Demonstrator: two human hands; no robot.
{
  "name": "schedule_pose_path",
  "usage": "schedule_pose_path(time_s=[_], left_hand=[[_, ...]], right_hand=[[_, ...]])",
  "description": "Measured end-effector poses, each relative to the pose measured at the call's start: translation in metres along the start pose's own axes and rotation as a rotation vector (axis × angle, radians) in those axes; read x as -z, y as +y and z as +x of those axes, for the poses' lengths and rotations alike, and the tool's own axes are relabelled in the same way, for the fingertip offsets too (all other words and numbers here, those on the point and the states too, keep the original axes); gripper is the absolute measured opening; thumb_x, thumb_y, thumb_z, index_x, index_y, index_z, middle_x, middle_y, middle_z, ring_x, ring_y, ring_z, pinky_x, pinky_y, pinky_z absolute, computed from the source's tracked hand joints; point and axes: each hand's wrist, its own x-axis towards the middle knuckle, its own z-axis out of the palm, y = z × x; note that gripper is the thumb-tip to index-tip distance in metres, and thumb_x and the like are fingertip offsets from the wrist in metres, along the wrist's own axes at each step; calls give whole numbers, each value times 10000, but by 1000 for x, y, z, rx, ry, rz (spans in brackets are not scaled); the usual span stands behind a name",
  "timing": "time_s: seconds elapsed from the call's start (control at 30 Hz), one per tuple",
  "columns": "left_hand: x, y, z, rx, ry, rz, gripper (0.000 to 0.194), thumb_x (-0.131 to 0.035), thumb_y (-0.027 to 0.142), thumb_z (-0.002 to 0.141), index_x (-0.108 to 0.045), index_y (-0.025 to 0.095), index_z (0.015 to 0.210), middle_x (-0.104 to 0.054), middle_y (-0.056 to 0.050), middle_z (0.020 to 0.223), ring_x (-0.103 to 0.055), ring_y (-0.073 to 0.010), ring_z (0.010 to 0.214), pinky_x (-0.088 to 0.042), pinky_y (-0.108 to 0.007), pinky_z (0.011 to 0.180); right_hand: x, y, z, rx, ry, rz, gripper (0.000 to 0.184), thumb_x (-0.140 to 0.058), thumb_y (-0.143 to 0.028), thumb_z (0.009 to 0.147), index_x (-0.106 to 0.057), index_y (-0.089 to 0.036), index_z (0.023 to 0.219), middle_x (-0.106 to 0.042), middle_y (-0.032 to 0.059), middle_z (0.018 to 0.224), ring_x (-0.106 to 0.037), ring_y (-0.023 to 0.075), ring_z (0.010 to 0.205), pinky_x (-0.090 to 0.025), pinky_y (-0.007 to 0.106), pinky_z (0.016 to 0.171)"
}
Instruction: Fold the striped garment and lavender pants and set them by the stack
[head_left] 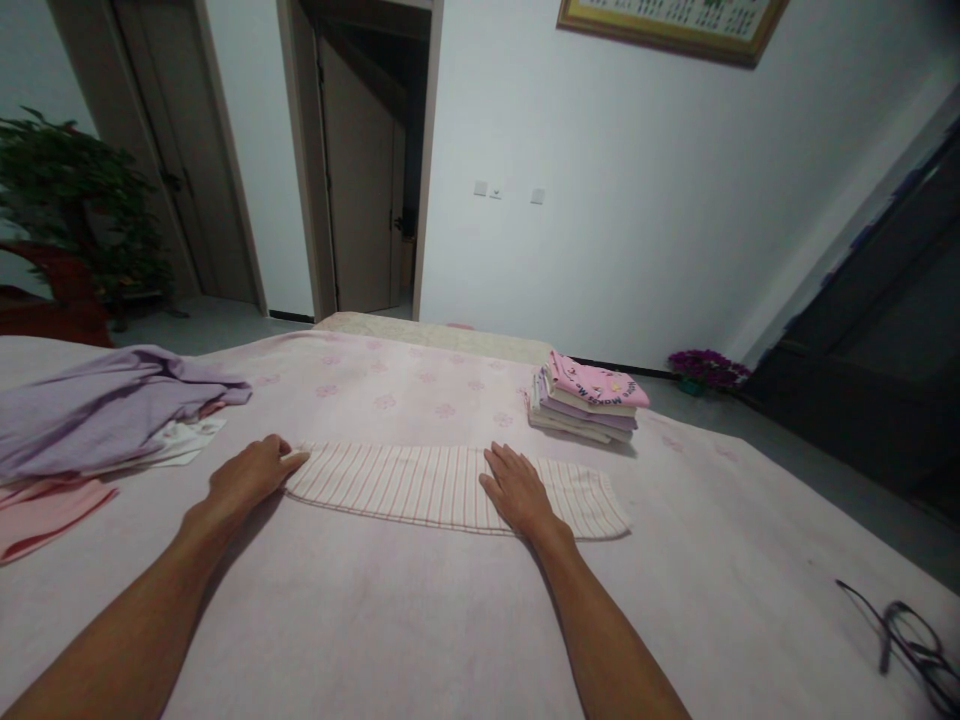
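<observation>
A pair of white pants with thin reddish stripes [420, 484], folded lengthwise into a long strip, lies flat across the pink bedspread [360, 610]. At the narrow left end, my left hand [253, 472] is closed, pinching the fabric between thumb and fingers. My right hand [521, 492] rests palm down on the strip, right of its middle, with the fingers stretched out. The strip's wider right end lies beyond that hand, its edge slightly gathered.
Behind my right hand stands a stack of folded clothes [585, 398], a pink printed one on top. Loose clothes, including a lilac garment [97, 410] and a pink piece [52, 512], lie at the left. Black-framed glasses [911, 640] sit at the lower right.
</observation>
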Motion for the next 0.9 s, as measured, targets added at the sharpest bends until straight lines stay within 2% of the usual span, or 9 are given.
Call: schedule_pose_path(time_s=[0.13,0.2,0.33,0.4,0.47,0.53,0.67,0.77,0.9], left_hand=[[0,-7,5,-2,-97,-43,490,-478,655,820,-655,200,868,-732,-134,907,-678,-308,835,-441,-361,682],[3,-12,5,-27,-88,-86,483,-493,658,816,-647,200,835,-732,-121,898,-673,-290,829,-435,-350,679],[11,-9,-2,26,-76,-42,456,-488,632,843,-652,213,919,-726,-135,974,-669,-323,875,-446,-389,694],[13,1,-10,29,10,46,433,-481,554,871,-654,199,1049,-703,-178,1071,-657,-375,950,-466,-447,738],[9,17,-19,-74,175,114,462,-443,466,908,-618,157,1203,-657,-226,1179,-626,-415,1040,-473,-515,813],[-1,37,-27,-243,283,123,482,-387,409,951,-573,130,1298,-611,-221,1283,-596,-384,1133,-462,-517,929],[-38,75,-37,-544,212,67,480,-356,429,1001,-571,178,1349,-562,-111,1430,-505,-241,1322,-363,-349,1133],[-65,88,-40,-732,132,65,550,-376,487,997,-553,171,1411,-501,-137,1508,-391,-279,1433,-296,-404,1186],[-76,86,-39,-724,93,130,602,-374,533,988,-484,222,1492,-417,-144,1576,-310,-331,1483,-239,-481,1197]], right_hand=[[-1,0,-1,9,17,-7,548,-365,-443,1025,-444,-192,1507,-349,59,1610,-269,224,1499,-155,412,1230],[-1,0,-1,5,13,-7,540,-374,-435,1023,-449,-200,1504,-352,58,1609,-275,220,1497,-159,407,1229],[-1,0,0,5,18,-2,531,-376,-426,1022,-452,-210,1501,-356,59,1607,-282,220,1494,-161,408,1228],[0,0,0,8,20,-3,527,-377,-422,1021,-456,-211,1498,-362,61,1604,-290,224,1490,-171,414,1225],[1,-1,-1,6,28,-9,520,-384,-413,1018,-470,-203,1486,-380,68,1595,-303,231,1483,-179,420,1223],[3,-3,-4,5,50,-21,506,-391,-389,1016,-485,-193,1473,-396,77,1585,-305,238,1481,-165,429,1227],[12,-17,-13,74,89,-30,534,-427,-381,1003,-444,-187,1501,-336,89,1614,-216,257,1515,-82,461,1243],[16,-34,-21,194,18,5,607,-441,-457,1000,-354,-219,1552,-234,69,1653,-129,251,1538,-67,463,1245],[17,-50,-27,285,-151,68,637,-365,-531,1021,-289,-233,1579,-197,73,1660,-114,240,1542,-87,463,1244]])
